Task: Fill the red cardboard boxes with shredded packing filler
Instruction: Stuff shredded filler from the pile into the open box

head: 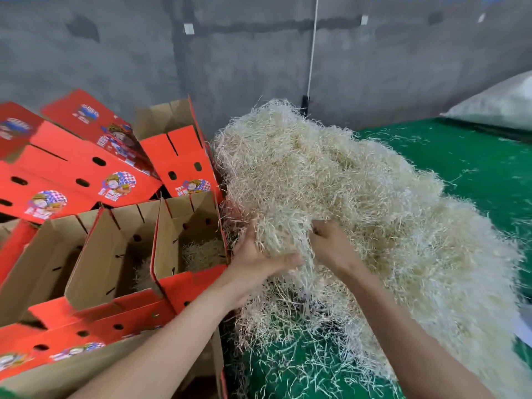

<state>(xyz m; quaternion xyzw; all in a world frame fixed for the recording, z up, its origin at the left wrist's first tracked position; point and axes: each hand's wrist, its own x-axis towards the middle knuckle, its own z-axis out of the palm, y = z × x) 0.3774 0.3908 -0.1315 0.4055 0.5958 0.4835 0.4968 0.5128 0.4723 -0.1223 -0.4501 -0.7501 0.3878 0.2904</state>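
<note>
A clump of shredded filler [345,182] is clutched by left hand [259,256]; right hand [331,246] fingers (half buried) apparently clenched in it too.

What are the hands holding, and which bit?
Both grip a clump of shredded filler at the near edge of the pile: the left hand wraps its left side, the right hand digs into its right side.

I read the red cardboard boxes [72,165] at nine o'clock as smooth-printed outside, raw brown inside; shredded packing filler [345,197] dry, wiry, paper-like; green covering [475,168] at three o'clock matt; wall [115,53] rough grey concrete.
</note>
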